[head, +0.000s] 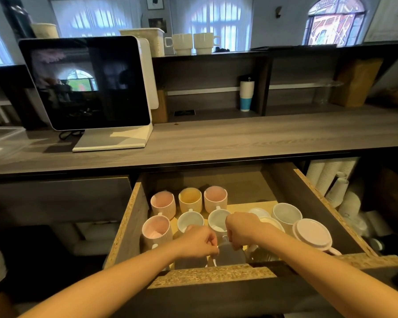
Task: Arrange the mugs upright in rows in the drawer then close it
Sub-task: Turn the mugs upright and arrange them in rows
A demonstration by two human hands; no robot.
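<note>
The drawer [216, 275] is pulled open under the counter. Upright mugs stand in rows at its left: a pink mug [163, 201], a yellow mug [190, 198] and another pink mug [215, 196] at the back, then a pink mug [156, 229] and two white mugs [190, 221] [217, 220]. A grey mug [230, 254] stands at the front. My left hand [199, 241] and my right hand [241, 228] are both closed around it, each at one side; the exact grip is hidden.
In the drawer's right half are a white mug [286, 214], an upside-down pink mug [313, 234] and small saucers [259, 212]. Paper cup stacks [326, 177] sit right of the drawer. On the counter [239, 136] stands a screen [85, 81].
</note>
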